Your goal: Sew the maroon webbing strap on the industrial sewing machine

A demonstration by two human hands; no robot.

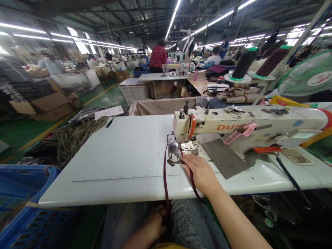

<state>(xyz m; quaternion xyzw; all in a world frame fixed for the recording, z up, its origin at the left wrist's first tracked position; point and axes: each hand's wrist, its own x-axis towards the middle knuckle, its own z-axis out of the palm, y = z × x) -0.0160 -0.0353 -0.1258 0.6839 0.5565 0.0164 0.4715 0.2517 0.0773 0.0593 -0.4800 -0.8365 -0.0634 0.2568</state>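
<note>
A narrow maroon strap (165,169) loops over the white sewing table (124,148) at the sewing machine (207,122). My right hand (199,171) rests just in front of the presser foot and needle plate (185,147), its fingers together over the strap. One length of strap comes out under this hand and drops over the front edge. The other length runs down left of the plate to my lap. There, below the table edge, my left hand (155,219) is curled by the hanging strap, in shadow, with its fingertips partly hidden.
A grey-brown flat piece (225,157) lies under the machine arm. Pink-handled snips (241,133) rest against the machine. Bundled olive cords (77,135) lie at the table's left, above a blue crate (28,207). Thread cones (243,64) and a fan (308,74) stand right.
</note>
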